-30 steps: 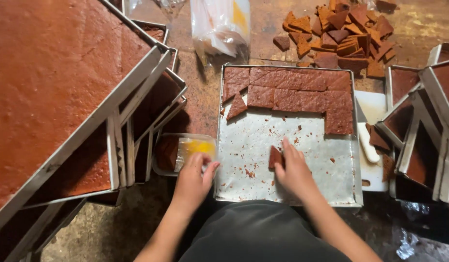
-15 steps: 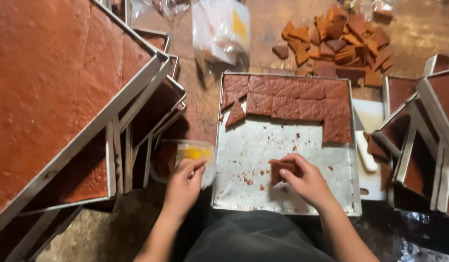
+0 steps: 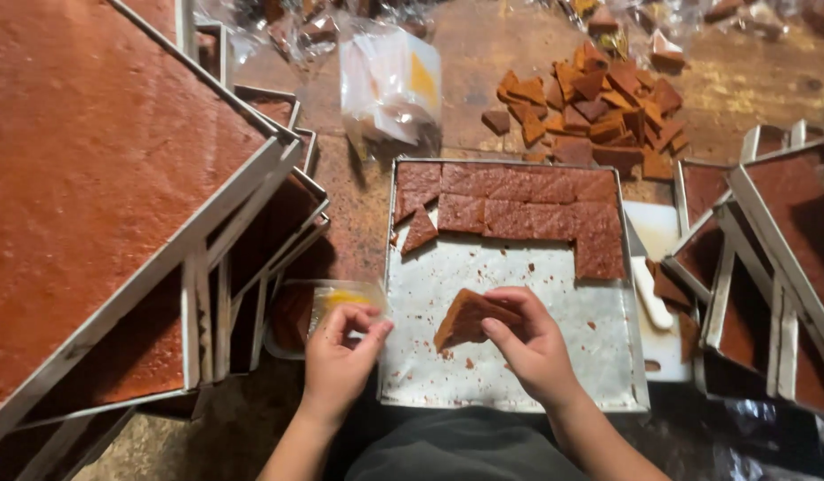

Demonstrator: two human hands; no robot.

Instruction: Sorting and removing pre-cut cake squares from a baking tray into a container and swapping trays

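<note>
The right hand (image 3: 529, 343) pinches a flat brown triangular piece (image 3: 465, 318) between thumb and fingers, lifted just above the pale lining of the metal tray (image 3: 510, 396) in front of the person. The left hand (image 3: 338, 352), at the tray's near left corner, grips the edge of a thin clear wrapper (image 3: 336, 298) with a yellow patch, fingers closed on the film.

Most of the tray is bare, dotted with crumbs. What is left of the brown slab (image 3: 527, 205) fills the far edge and runs down the right side, scored into squares, with a loose triangle (image 3: 419, 232) at its left end. By this look, well over half the tray has been cleared and the far rows remain.

Beyond the tray, a heap of cut pieces (image 3: 599, 111) lies on the floor, and a clear bag (image 3: 389, 85) stands to its left. Stacked trays (image 3: 145, 240) of uncut slab lean at the left; more trays (image 3: 768, 258) sit at the right, beside a white-handled knife (image 3: 648, 289).
</note>
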